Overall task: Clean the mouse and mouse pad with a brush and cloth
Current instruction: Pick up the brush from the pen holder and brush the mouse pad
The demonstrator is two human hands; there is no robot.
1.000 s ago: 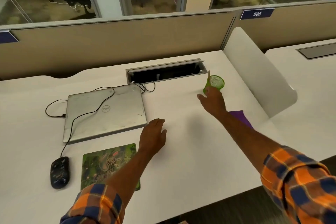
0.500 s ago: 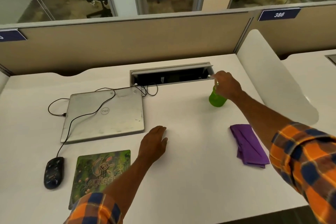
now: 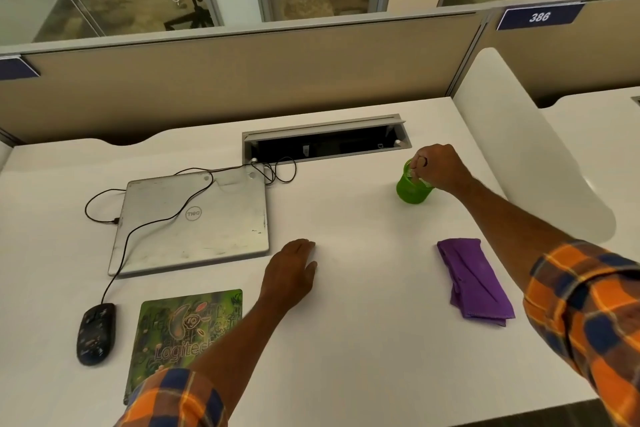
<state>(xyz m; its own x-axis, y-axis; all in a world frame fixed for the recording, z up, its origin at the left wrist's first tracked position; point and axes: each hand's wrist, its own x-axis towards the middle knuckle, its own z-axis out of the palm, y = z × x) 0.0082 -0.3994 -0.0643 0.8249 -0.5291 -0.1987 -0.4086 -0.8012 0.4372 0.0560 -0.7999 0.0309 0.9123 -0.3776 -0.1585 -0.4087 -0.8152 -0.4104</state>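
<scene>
A black wired mouse [image 3: 96, 333] lies at the near left of the white desk, just left of a green printed mouse pad [image 3: 180, 326], which my left sleeve partly covers. A folded purple cloth [image 3: 474, 281] lies on the right. At the back right stands a green mesh cup [image 3: 412, 191]. My right hand [image 3: 440, 166] is over its mouth, fingers curled shut around the brush handle in it; the brush itself is almost wholly hidden. My left hand [image 3: 291, 270] rests palm down on the desk between the pad and the cloth, holding nothing.
A closed silver laptop [image 3: 194, 222] lies behind the pad, with the mouse cable running over it. An open cable tray [image 3: 325, 142] is set into the desk's back. A white side divider [image 3: 519, 149] stands right of the cup, and a beige partition lines the back.
My right hand rose from the side of the cup to its top and closed there, hiding the brush handle. The view shifted, so the cloth shows fully. My left hand stayed put.
</scene>
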